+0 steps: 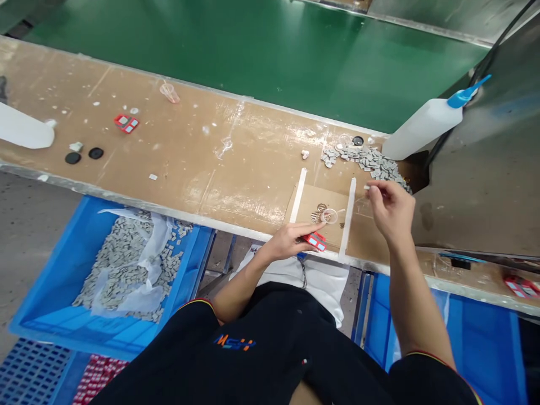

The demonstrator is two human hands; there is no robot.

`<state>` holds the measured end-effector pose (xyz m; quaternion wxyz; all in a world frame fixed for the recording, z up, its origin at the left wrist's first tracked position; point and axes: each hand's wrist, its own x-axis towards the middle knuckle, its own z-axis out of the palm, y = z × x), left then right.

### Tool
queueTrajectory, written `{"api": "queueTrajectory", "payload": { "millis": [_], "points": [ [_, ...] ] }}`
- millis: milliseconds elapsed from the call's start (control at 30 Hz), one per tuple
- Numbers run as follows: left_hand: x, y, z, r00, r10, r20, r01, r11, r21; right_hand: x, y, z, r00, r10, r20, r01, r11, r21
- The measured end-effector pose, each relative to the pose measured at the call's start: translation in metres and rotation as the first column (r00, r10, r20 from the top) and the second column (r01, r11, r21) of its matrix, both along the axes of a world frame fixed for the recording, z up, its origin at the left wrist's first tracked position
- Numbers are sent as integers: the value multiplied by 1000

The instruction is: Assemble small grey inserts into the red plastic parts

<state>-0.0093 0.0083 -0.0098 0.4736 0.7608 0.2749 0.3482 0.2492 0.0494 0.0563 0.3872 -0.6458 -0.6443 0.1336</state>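
Note:
My left hand (295,238) rests on the near edge of the brown workbench (189,163), its fingers pinching a small red part (316,241) with pale windows. A clear ring (328,215) and some small metal bits lie just beyond it, between two white strips (297,195). My right hand (390,207) hovers to the right, fingertips pinched on a tiny pale piece (366,188). Just past it lies a heap of small grey tiles (367,159).
A white squeeze bottle with a blue nozzle (426,125) leans at the right. Another red part (126,122) and black discs (84,155) lie at the left. A blue crate of grey tiles (126,264) stands below. Behind the bench runs a green conveyor belt (261,50).

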Motion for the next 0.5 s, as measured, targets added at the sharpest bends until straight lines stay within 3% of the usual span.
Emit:
{"api": "queueTrajectory", "payload": {
  "millis": [100, 233, 367, 500],
  "points": [
    [0, 0, -1, 1000, -29, -2, 29, 1000, -8, -18, -50, 3, 971, -28, -236, 23, 999, -23],
    [0, 1, -1, 998, -51, -42, 50, 999, -14, -42, -86, -5, 908, 48, -417, -108, 987, -122],
    [1, 1, 0, 996, -67, -54, 66, 998, -24, -50, -91, -12, 886, 136, -443, -257, 940, -226],
    [3, 0, 2, 995, -70, -64, 65, 995, -75, -51, -87, -12, 902, 251, -351, -338, 917, -212]
  ]
}}
